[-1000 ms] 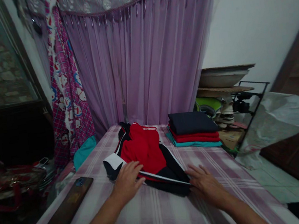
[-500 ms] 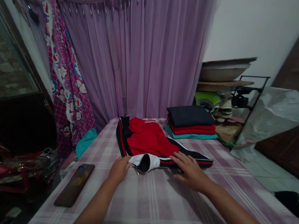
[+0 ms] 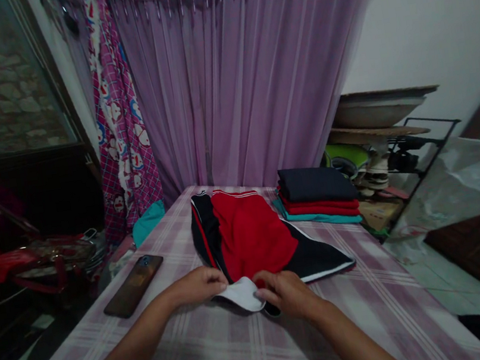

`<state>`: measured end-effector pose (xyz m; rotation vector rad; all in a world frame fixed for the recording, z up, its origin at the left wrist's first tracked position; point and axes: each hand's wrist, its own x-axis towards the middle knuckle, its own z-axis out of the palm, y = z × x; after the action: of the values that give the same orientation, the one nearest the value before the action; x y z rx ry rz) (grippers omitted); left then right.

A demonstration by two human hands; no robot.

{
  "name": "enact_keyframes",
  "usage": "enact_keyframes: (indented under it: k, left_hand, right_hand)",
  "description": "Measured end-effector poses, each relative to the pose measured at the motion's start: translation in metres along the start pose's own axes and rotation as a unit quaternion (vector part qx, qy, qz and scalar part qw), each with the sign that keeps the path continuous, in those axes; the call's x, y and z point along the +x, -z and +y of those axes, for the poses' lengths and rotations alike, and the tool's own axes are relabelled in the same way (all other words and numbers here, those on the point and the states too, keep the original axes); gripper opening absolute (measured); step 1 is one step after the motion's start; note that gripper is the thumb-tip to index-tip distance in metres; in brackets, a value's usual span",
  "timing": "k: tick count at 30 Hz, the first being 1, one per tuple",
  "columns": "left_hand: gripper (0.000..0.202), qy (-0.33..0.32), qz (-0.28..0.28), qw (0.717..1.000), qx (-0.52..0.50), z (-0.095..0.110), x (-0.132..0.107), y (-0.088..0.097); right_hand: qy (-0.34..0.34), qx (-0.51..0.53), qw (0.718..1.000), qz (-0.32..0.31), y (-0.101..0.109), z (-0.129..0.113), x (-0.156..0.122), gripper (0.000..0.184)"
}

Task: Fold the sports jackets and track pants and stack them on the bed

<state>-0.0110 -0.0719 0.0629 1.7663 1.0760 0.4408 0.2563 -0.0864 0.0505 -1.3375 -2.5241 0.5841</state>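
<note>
A red jacket [image 3: 254,232] with black sleeves and white trim lies spread on the bed, its white collar [image 3: 243,295] toward me. My left hand [image 3: 204,284] pinches the left end of the collar between thumb and fingers. On the collar's right side, my right hand [image 3: 284,292] has its thumb and fingers closed at the edge. One black sleeve [image 3: 320,252] stretches out to the right, past my right hand. The other sleeve [image 3: 204,224] lies along the jacket's left side.
A folded stack of clothes [image 3: 318,192], dark on top with red and teal below, sits at the back right. A phone [image 3: 134,286] lies on the left of the checked bedsheet [image 3: 230,359]. Purple curtains [image 3: 226,86] hang behind, and a loaded rack [image 3: 380,153] stands right.
My right hand has moved left from the sleeve to the collar. The collar is now drawn nearer and lies flatter, and the red body is spread smoother. The view has shifted slightly.
</note>
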Motion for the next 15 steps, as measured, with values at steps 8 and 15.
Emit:
enact_keyframes:
  k: [8, 15]
  left_hand:
    - [0.027, -0.078, 0.122, 0.989, -0.009, 0.031, 0.035, -0.022]
    - [0.05, -0.03, 0.312, 0.945, 0.097, -0.027, 0.02, 0.013]
  right_hand:
    - [-0.004, 0.059, 0.992, 0.113, 0.006, -0.008, 0.012, 0.034]
    - [0.016, 0.088, 0.968, 0.234, 0.056, -0.026, 0.016, 0.038]
